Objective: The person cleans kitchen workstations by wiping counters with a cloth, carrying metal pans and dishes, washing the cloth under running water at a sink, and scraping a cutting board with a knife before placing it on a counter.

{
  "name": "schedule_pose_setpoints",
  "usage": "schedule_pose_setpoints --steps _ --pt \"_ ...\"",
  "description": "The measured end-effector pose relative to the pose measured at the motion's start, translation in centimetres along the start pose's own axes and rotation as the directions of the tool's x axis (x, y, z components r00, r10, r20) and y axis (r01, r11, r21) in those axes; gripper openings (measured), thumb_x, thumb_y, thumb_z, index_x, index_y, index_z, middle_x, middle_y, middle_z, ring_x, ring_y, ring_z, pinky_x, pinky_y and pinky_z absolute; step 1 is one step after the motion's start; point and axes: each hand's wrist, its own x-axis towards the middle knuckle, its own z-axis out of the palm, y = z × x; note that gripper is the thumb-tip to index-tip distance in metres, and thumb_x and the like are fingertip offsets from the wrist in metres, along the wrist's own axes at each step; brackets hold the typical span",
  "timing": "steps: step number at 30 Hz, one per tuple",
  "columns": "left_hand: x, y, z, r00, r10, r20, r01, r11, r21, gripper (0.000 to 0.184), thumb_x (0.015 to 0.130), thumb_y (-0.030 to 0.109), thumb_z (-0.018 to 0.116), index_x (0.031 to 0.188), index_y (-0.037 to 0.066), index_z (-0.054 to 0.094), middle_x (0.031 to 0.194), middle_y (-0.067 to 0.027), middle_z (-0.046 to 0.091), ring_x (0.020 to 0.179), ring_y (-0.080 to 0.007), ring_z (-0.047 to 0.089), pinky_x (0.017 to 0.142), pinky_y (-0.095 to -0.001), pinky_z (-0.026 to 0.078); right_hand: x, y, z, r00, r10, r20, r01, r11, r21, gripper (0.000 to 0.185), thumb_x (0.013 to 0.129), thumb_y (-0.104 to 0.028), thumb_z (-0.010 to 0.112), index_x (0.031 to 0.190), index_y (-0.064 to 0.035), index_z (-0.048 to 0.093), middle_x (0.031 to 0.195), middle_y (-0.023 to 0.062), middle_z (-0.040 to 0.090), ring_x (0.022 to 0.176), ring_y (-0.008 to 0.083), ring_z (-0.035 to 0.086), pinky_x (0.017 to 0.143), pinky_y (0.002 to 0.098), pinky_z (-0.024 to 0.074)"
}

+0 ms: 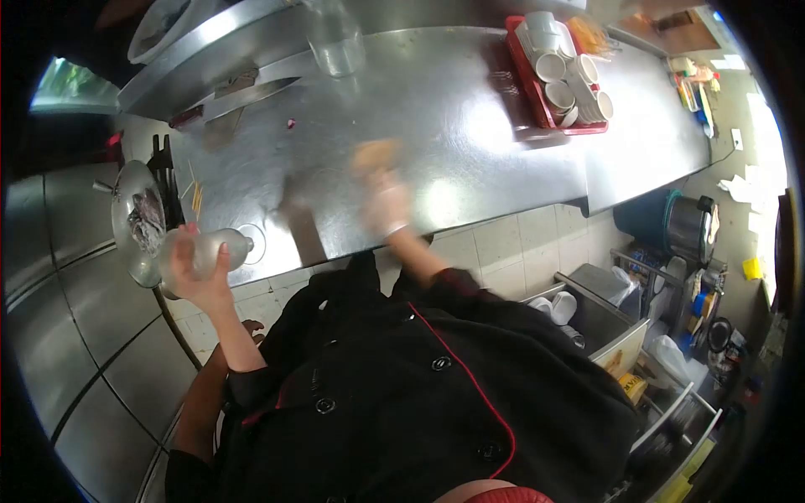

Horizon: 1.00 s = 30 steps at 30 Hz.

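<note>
My left hand [201, 272] is wrapped round a translucent goblet-like glass [220, 254], tilted on its side at the near left edge of the steel counter [436, 101]. Over the middle of the counter my right hand [386, 201], blurred by motion, has a brownish-yellow thing [376, 155] at its fingers, perhaps a cloth or sponge. A pale band shows round the right wrist. Left of the glass stands a metal dish [138, 222] with dark, crumpled contents.
A red tray [537, 96] of white cups stands at the back right. A knife [251, 98] and a clear jar [335, 46] are at the back left. Another person's arm [201, 394] shows at lower left. Open drawers stand at lower right.
</note>
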Motion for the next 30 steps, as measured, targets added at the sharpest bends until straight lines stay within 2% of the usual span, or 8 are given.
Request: schedule_pose_setpoints --steps 5,10,11,12,15,21,24,30 --pt "3.6 1.4 1.1 1.000 0.009 0.013 -0.010 0.998 0.068 0.065 0.065 -0.009 0.069 0.123 -0.006 0.040 0.126 -0.0176 0.046 0.115 -0.0265 0.048 0.099 -0.0361 0.036 1.7 -15.8 1.1 0.914 -0.340 0.222 0.231 0.885 0.404 0.025 0.071 -0.010 0.051 0.093 -0.0122 0.061 0.097 0.0089 0.056 0.095 0.0255 0.051 0.077 0.0389 0.0427" --pt "6.9 1.9 1.6 0.998 0.042 0.038 -0.041 0.999 -0.034 0.062 0.067 -0.007 0.070 0.122 -0.004 0.043 0.123 -0.0184 0.049 0.114 -0.0249 0.048 0.098 -0.0353 0.037 1.8 -0.5 -6.7 0.953 -0.172 -0.247 0.293 0.727 0.621 0.036 0.076 -0.002 0.046 0.110 -0.0083 0.056 0.110 0.0088 0.057 0.101 0.0229 0.054 0.083 0.0357 0.0438" --pt "7.4 2.0 1.7 0.998 0.045 0.050 -0.044 0.998 -0.034 0.062 0.067 -0.007 0.070 0.122 -0.004 0.043 0.122 -0.0185 0.049 0.114 -0.0249 0.048 0.098 -0.0354 0.037 0.1 4.6 -6.1 0.991 0.037 -0.132 0.107 0.384 0.917 0.033 0.083 -0.006 0.045 0.114 -0.0087 0.055 0.108 0.0079 0.059 0.098 0.0205 0.056 0.081 0.0336 0.0455" --pt "8.0 1.9 1.8 0.996 0.054 0.066 -0.051 0.998 -0.036 0.061 0.067 -0.006 0.070 0.122 -0.004 0.043 0.122 -0.0186 0.050 0.114 -0.0248 0.048 0.098 -0.0356 0.037 -0.9 9.7 -11.4 0.991 0.099 0.095 -0.136 0.780 0.611 0.033 0.084 -0.008 0.045 0.116 -0.0092 0.055 0.103 0.0087 0.061 0.093 0.0209 0.058 0.078 0.0340 0.0473" --pt "9.6 0.6 1.5 0.986 0.097 0.138 -0.093 0.995 -0.032 0.061 0.069 -0.005 0.069 0.123 -0.004 0.041 0.122 -0.0193 0.049 0.114 -0.0259 0.047 0.098 -0.0369 0.037 -3.9 24.3 -13.8 0.948 0.319 -0.011 -0.299 0.898 0.322 0.037 0.078 -0.008 0.051 0.114 -0.0092 0.057 0.096 0.0159 0.058 0.085 0.0322 0.057 0.075 0.0409 0.0466" --pt "10.8 0.8 1.3 0.972 0.168 0.167 -0.143 0.978 -0.154 0.059 0.071 -0.004 0.068 0.123 -0.006 0.039 0.121 -0.0202 0.049 0.112 -0.0277 0.048 0.098 -0.0386 0.036 -4.2 11.5 -4.3 0.872 0.479 -0.100 -0.434 0.663 -0.611 0.065 0.080 -0.019 0.048 0.138 -0.0044 0.022 0.123 0.0191 0.046 0.090 0.0298 0.056 0.071 0.0420 0.0465" --pt "10.6 1.8 2.8 0.974 0.112 0.198 -0.088 0.988 -0.126 0.058 0.071 -0.004 0.067 0.122 -0.006 0.039 0.123 -0.0204 0.049 0.112 -0.0275 0.049 0.098 -0.0387 0.037 -4.0 -6.4 -1.9 0.912 0.139 0.385 -0.148 0.989 -0.007 0.044 0.081 -0.020 0.044 0.123 -0.0045 0.044 0.114 0.0172 0.054 0.100 0.0268 0.055 0.075 0.0420 0.0465" --pt "9.7 3.2 7.4 0.979 0.078 0.191 -0.041 0.981 -0.189 0.059 0.069 -0.006 0.067 0.121 -0.006 0.040 0.124 -0.0203 0.047 0.113 -0.0285 0.049 0.098 -0.0379 0.036 -0.3 -15.8 1.4 0.934 -0.311 0.176 -0.013 0.461 0.887 0.028 0.076 -0.016 0.055 0.101 -0.0124 0.064 0.104 0.0081 0.063 0.093 0.0234 0.060 0.079 0.0328 0.0468"
